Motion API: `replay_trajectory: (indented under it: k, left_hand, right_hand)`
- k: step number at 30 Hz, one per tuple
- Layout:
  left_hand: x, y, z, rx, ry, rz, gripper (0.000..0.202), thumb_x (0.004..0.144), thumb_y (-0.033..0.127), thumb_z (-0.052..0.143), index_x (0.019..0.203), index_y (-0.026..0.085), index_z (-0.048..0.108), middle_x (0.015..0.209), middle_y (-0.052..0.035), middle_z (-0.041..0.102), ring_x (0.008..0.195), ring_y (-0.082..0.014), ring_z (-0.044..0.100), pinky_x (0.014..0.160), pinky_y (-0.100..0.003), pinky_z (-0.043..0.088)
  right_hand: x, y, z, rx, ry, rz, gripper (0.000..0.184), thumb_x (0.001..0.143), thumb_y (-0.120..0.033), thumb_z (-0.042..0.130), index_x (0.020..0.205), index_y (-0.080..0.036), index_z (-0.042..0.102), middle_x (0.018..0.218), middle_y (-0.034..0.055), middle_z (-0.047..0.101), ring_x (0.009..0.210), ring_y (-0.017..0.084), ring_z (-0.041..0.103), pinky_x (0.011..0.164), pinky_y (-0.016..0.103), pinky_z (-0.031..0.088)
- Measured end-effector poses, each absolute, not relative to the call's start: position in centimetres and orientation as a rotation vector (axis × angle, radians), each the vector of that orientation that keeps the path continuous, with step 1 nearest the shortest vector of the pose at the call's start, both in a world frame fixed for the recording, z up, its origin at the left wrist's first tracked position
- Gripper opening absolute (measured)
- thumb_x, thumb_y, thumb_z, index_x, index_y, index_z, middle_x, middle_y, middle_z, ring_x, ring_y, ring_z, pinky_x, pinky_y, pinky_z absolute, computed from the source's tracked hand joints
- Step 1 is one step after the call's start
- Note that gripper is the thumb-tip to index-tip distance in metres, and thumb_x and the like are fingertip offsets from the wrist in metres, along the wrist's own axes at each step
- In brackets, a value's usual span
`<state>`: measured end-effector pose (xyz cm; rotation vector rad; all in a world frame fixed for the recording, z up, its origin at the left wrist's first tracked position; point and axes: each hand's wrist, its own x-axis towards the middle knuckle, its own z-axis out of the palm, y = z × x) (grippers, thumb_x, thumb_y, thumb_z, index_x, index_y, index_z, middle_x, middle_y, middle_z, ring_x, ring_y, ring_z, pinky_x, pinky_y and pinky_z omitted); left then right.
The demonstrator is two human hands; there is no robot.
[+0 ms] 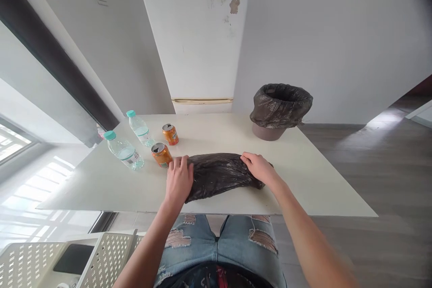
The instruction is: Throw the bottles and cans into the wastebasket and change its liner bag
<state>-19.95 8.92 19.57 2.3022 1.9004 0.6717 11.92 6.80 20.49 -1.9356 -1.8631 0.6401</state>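
A crumpled black plastic bag (pixel 219 175) lies on the white table (pixel 303 184) just in front of me. My left hand (pixel 178 180) rests flat on the bag's left end, fingers stretched out. My right hand (pixel 258 166) lies on its right end, fingers curled over the plastic. Just left of my left hand stands an orange can (pixel 161 155). A second orange can (pixel 170 134) stands a little farther back.
Two clear water bottles with teal caps (pixel 124 150) (pixel 139 128) lie on the table's left side. A round bin lined with a black bag (pixel 280 110) stands at the back right. A white fridge (pixel 197 40) rises behind the table. White perforated crates (pixel 67 261) sit at lower left.
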Motion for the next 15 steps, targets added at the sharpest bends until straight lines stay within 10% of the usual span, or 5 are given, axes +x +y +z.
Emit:
replay_trajectory:
  k: [15]
  left_hand:
    - [-16.4,5.5,16.5,2.835,1.329,0.441,0.070,0.108,0.055,0.043,0.166,0.017,0.036,0.173,-0.0151,0.032,0.162,-0.0382,0.025,0.129,-0.064,0.028]
  right_hand:
    - [11.2,6.8,17.5,-2.039,-1.931,0.511,0.030,0.113,-0.041,0.036,0.095,-0.026,0.054,0.074,0.0018,0.062,0.065,0.022,0.059,0.060,0.029,0.037]
